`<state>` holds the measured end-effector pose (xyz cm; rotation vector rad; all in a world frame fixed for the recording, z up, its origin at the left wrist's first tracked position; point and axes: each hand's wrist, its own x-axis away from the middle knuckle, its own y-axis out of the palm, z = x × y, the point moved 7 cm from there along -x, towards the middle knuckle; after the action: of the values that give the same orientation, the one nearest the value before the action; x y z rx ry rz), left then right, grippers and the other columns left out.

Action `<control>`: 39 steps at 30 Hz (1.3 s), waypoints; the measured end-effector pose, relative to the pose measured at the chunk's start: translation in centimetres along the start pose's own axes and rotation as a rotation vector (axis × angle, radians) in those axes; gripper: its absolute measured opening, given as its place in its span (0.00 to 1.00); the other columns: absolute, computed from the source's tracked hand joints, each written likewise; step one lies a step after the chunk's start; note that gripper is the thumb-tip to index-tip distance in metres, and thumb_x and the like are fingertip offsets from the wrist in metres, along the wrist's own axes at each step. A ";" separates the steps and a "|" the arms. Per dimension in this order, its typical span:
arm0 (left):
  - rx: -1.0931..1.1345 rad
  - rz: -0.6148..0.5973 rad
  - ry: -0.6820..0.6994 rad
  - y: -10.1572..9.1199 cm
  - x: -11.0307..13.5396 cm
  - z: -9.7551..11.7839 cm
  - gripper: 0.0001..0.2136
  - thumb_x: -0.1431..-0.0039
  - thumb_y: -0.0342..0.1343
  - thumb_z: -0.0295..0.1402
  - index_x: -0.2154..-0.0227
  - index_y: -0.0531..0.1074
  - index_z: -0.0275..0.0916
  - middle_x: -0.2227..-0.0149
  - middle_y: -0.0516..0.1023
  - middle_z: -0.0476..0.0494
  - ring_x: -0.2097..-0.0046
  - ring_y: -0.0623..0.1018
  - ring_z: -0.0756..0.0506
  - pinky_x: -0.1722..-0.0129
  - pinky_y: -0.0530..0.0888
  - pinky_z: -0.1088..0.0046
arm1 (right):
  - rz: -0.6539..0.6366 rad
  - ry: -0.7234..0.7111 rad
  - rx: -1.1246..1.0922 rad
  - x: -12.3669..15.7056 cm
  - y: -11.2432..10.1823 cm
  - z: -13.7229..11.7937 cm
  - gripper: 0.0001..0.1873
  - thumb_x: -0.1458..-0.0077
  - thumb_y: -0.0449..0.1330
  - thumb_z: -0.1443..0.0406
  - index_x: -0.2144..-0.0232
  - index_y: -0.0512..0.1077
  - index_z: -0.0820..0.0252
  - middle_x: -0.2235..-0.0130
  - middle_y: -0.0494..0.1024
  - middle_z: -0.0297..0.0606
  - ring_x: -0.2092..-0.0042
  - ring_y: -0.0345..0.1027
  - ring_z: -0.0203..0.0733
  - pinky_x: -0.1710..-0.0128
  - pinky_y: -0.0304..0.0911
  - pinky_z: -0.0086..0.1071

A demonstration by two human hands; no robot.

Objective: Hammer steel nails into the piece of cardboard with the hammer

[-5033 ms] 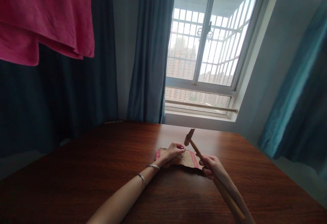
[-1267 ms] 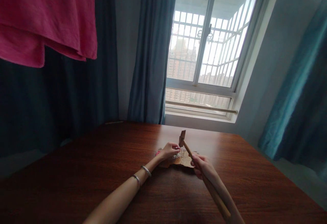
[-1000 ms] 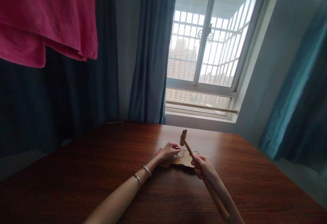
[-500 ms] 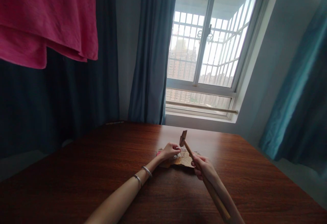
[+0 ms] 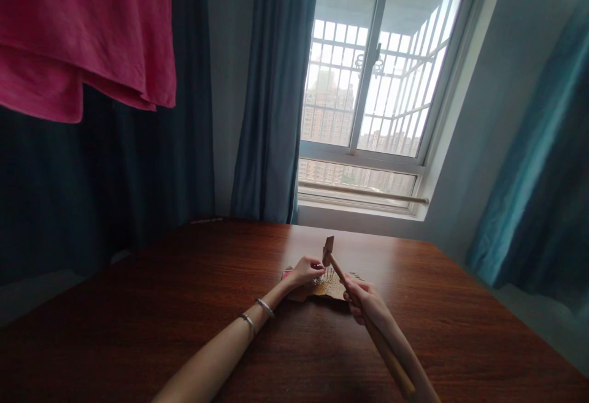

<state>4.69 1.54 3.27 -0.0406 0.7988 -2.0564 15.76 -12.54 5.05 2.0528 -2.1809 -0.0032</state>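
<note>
My right hand [image 5: 368, 302] is wrapped around the wooden handle of a hammer [image 5: 339, 271], its long shaft running back along my forearm. The hammer's head is raised just beside the fingertips of my left hand [image 5: 307, 270]. Those fingers are pinched together over a tan board [image 5: 332, 290] with an uneven front edge; whatever they hold is too small to make out. Several thin upright nails [image 5: 329, 273] stand on the board between my hands. Small shiny bits lie near my left fingers. A pink item [image 5: 286, 273] shows behind my left wrist.
The board lies on a brown wooden table [image 5: 239, 268]. Beyond the table's far edge are a barred window [image 5: 363, 115] and blue curtains [image 5: 271, 96]. Pink cloth [image 5: 92, 35] hangs at the upper left. More thin dark pieces [image 5: 356, 276] lie behind my right hand.
The hammer head has shifted slightly left and down, closer to my left fingertips. My left hand stays in nearly the same place.
</note>
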 end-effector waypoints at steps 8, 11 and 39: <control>-0.001 -0.010 0.019 0.4 -0.4 -1.0 0.12 0.54 0.53 0.37 0.78 0.72 0.31 0.80 0.67 0.51 0.76 0.64 0.53 0.77 0.57 0.80 | 0.000 -0.016 0.027 0.0 0.0 0.0 0.21 0.58 0.58 0.49 0.74 0.66 0.61 0.80 0.65 0.28 0.88 0.50 0.26 0.93 0.45 0.24; 0.028 -0.014 0.048 0.6 -0.6 -1.2 0.12 0.54 0.53 0.37 0.78 0.73 0.31 0.80 0.67 0.51 0.76 0.64 0.53 0.77 0.57 0.80 | 0.001 -0.040 0.008 0.0 0.0 0.0 0.20 0.57 0.57 0.49 0.75 0.65 0.61 0.79 0.65 0.28 0.88 0.50 0.25 0.93 0.44 0.23; 0.022 -0.005 0.007 0.4 -0.4 -1.1 0.11 0.55 0.53 0.36 0.77 0.72 0.31 0.79 0.69 0.51 0.76 0.65 0.53 0.76 0.58 0.80 | -0.012 -0.054 -0.018 -0.1 0.1 0.2 0.20 0.56 0.56 0.49 0.70 0.66 0.61 0.79 0.65 0.28 0.88 0.49 0.25 0.92 0.44 0.23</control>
<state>4.88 2.22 2.29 -0.0230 0.7805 -2.0707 15.65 -12.49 4.86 2.0799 -2.1911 -0.0797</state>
